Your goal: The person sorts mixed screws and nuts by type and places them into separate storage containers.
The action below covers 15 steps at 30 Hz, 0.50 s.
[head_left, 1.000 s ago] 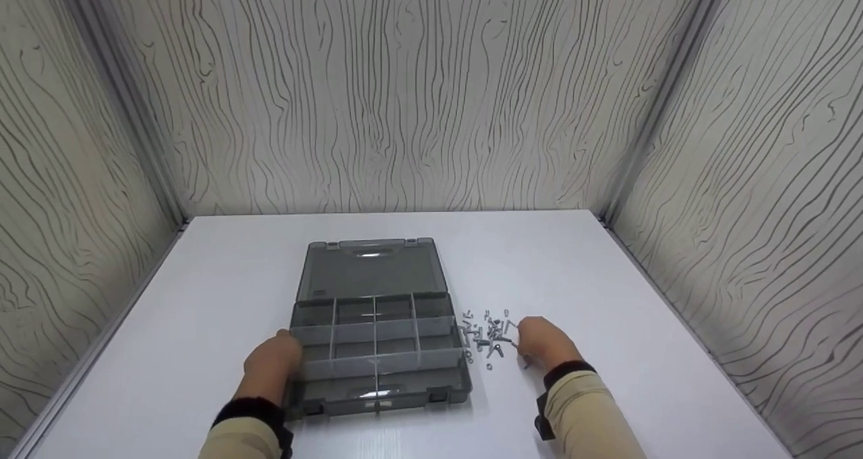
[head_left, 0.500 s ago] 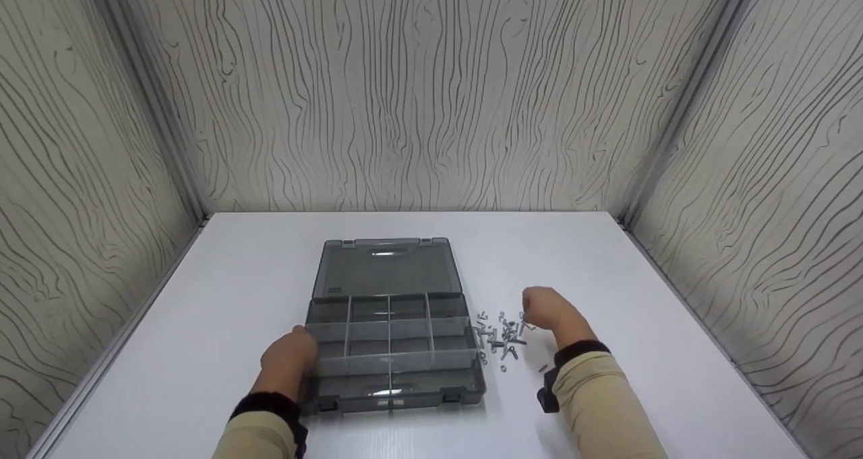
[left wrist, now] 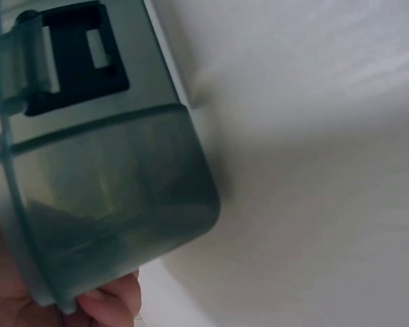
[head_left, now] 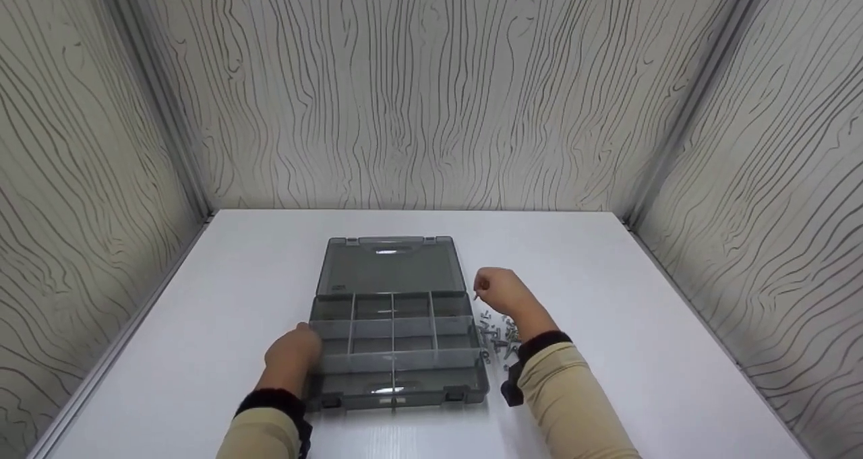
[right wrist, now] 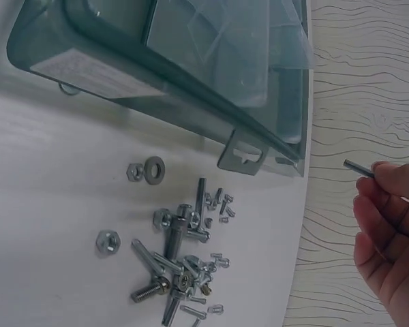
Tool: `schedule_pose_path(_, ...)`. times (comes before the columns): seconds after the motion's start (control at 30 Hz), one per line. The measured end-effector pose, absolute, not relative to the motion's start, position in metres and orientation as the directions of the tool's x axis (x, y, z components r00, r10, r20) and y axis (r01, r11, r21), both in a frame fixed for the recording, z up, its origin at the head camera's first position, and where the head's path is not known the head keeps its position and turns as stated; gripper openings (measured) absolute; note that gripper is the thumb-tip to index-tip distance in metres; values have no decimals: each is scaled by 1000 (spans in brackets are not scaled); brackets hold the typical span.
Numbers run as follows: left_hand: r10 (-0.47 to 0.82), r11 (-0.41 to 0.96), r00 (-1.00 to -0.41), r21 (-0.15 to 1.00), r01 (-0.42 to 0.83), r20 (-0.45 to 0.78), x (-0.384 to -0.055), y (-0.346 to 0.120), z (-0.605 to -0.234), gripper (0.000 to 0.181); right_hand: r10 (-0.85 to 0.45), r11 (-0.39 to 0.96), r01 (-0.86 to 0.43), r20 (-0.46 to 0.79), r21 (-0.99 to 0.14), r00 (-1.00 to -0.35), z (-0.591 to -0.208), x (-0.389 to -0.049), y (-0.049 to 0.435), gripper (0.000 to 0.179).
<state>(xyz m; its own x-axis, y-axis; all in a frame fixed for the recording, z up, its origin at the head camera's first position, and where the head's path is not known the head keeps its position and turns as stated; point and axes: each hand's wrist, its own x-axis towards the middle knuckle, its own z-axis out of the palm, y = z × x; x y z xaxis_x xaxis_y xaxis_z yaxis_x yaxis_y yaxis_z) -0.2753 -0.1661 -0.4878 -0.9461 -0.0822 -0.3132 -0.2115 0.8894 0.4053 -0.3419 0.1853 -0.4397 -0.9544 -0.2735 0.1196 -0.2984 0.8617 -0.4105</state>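
A grey translucent compartment box (head_left: 361, 400) lies on the white table with its lid (head_left: 394, 270) folded back. My left hand (head_left: 293, 352) grips the box's left side; in the left wrist view its fingers (left wrist: 116, 303) curl at the box wall. Beside the box's right rear corner, my right hand (head_left: 504, 290) pinches a small metal screw (right wrist: 358, 167) between thumb and forefinger, its shank sticking out. Below this hand lies a loose heap of screws (right wrist: 174, 238), partly hidden by the forearm in the head view. A nut (right wrist: 108, 242) and a washer (right wrist: 155, 170) lie near the heap.
Clear dividers (head_left: 421, 359) split the box into several compartments. A slotted tab (right wrist: 243, 151) juts from the box's right side. Wood-patterned walls (head_left: 418, 108) stand behind and on both sides of the table (head_left: 573, 257).
My right hand has moved from the right of the screw heap, up and left toward the box, with the screw pinched. The left hand keeps its grip. The head view has shifted slightly.
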Motion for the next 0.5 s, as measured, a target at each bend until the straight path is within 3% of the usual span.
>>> schedule_pose_path(0.3, -74, 927, -945, 327, -183, -320, -275, -162, -487, 52, -338, 865, -335, 58, -375, -939, -450, -339, 173, 7)
schedule_pose_path(0.5, -84, 915, -940, 347, -204, -331, -276, -163, -488, 53, -396, 864, -379, 19, -332, -918, -457, -337, 170, 8)
